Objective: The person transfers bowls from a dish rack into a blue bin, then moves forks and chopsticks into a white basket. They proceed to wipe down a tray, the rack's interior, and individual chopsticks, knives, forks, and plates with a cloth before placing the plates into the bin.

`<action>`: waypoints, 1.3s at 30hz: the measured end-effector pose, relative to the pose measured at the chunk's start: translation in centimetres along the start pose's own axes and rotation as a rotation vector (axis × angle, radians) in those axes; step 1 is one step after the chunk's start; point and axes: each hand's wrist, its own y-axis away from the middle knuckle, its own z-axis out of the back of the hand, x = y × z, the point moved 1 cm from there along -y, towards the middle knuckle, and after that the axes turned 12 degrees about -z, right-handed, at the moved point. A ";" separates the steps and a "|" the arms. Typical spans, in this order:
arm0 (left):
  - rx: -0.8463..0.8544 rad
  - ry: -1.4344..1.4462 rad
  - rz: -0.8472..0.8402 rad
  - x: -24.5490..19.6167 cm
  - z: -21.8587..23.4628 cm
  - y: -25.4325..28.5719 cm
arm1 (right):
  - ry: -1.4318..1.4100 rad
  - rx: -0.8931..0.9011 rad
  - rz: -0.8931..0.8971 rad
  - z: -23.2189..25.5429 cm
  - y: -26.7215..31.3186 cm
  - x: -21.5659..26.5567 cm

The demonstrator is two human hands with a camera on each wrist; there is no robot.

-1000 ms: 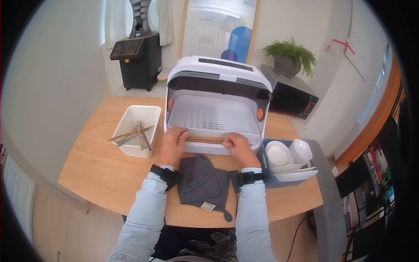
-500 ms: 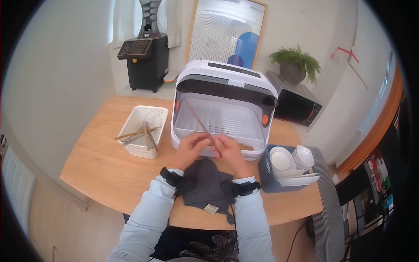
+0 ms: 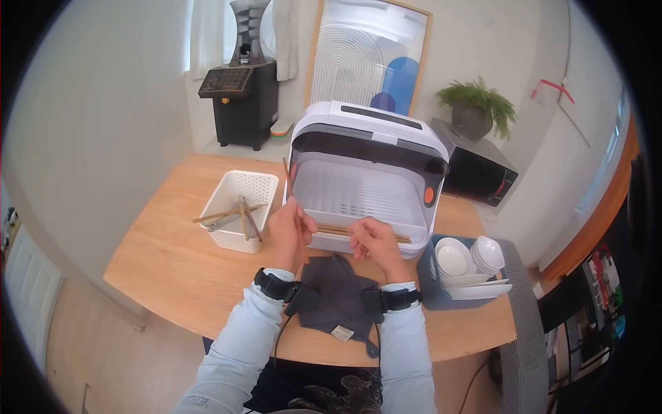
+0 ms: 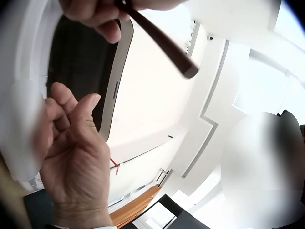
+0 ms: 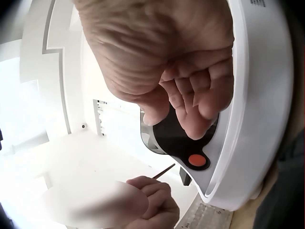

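Brown chopstick (image 3: 287,181) is up by the front L corner of the white cabinet (image 3: 331,243), near-upright w/ a slight tilt, pinched low in the L hand (image 3: 289,231); fingers closed on it, prob. so the long end sticks up clear of the rim. R hand (image 3: 377,241) is over the front ledge, fingers part-curled, thumb apart, nothing in them that I can see, tho the grip side is half hidden from above. More chopsticks (image 3: 401,239) lie lengthwise along that ledge, likely b/c it's narrow & keeps them in line. Dark visor (image 3: 365,148) is raised, so the front is open; its side arms & the low front wall are the main things to clear. White basket (image 3: 227,239) sits L of the cabinet w/ mixed utensils (image 3: 245,219) crossed, some ends over the rim. Blue bin (image 3: 434,293) at R has bowls (image 3: 452,261) & plates (image 3: 476,292), packed close, presumably to save room. Grey cloth (image 3: 334,290) is on the wood surface (image 3: 158,241) betw. the wrists, close under the wrist gear, so it could snag.
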 end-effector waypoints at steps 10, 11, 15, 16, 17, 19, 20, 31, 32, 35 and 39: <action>-0.146 0.818 0.030 -2.9 3.9 -2.0 | 0.944 -0.675 0.365 4.8 -1.3 -3.6; -0.149 0.822 -0.007 -3.3 3.6 -2.0 | 0.966 -0.655 0.347 4.9 -1.6 -4.1; -0.222 0.788 -0.038 -4.4 2.6 -1.8 | 0.965 -0.621 0.337 4.9 -1.8 -4.6; -0.256 0.735 -0.064 -4.8 1.8 -1.5 | 0.956 -0.592 0.321 4.9 -1.8 -4.6; -0.289 0.682 -0.088 -5.0 1.3 -1.3 | 0.947 -0.564 0.305 5.0 -1.9 -4.6; -0.145 0.632 -0.082 -4.5 1.3 -1.3 | 0.952 -0.534 0.279 4.9 -1.8 -4.2; -0.073 0.606 -0.077 -4.2 1.4 -1.4 | 0.965 -0.533 0.267 4.7 -1.5 -4.0; 0.378 -0.063 0.279 1.0 0.7 -0.2 | 0.911 -0.448 0.368 5.0 -1.1 -3.4; 0.370 -0.091 0.284 1.4 0.6 -0.2 | 0.922 -0.459 0.404 4.8 -0.9 -3.0; 0.380 -0.128 0.283 2.3 0.8 -0.2 | 0.914 -0.520 0.478 4.5 -0.3 -1.5; 0.385 -0.183 0.298 3.3 1.2 -0.5 | 0.828 -0.565 0.545 5.0 -0.3 -1.0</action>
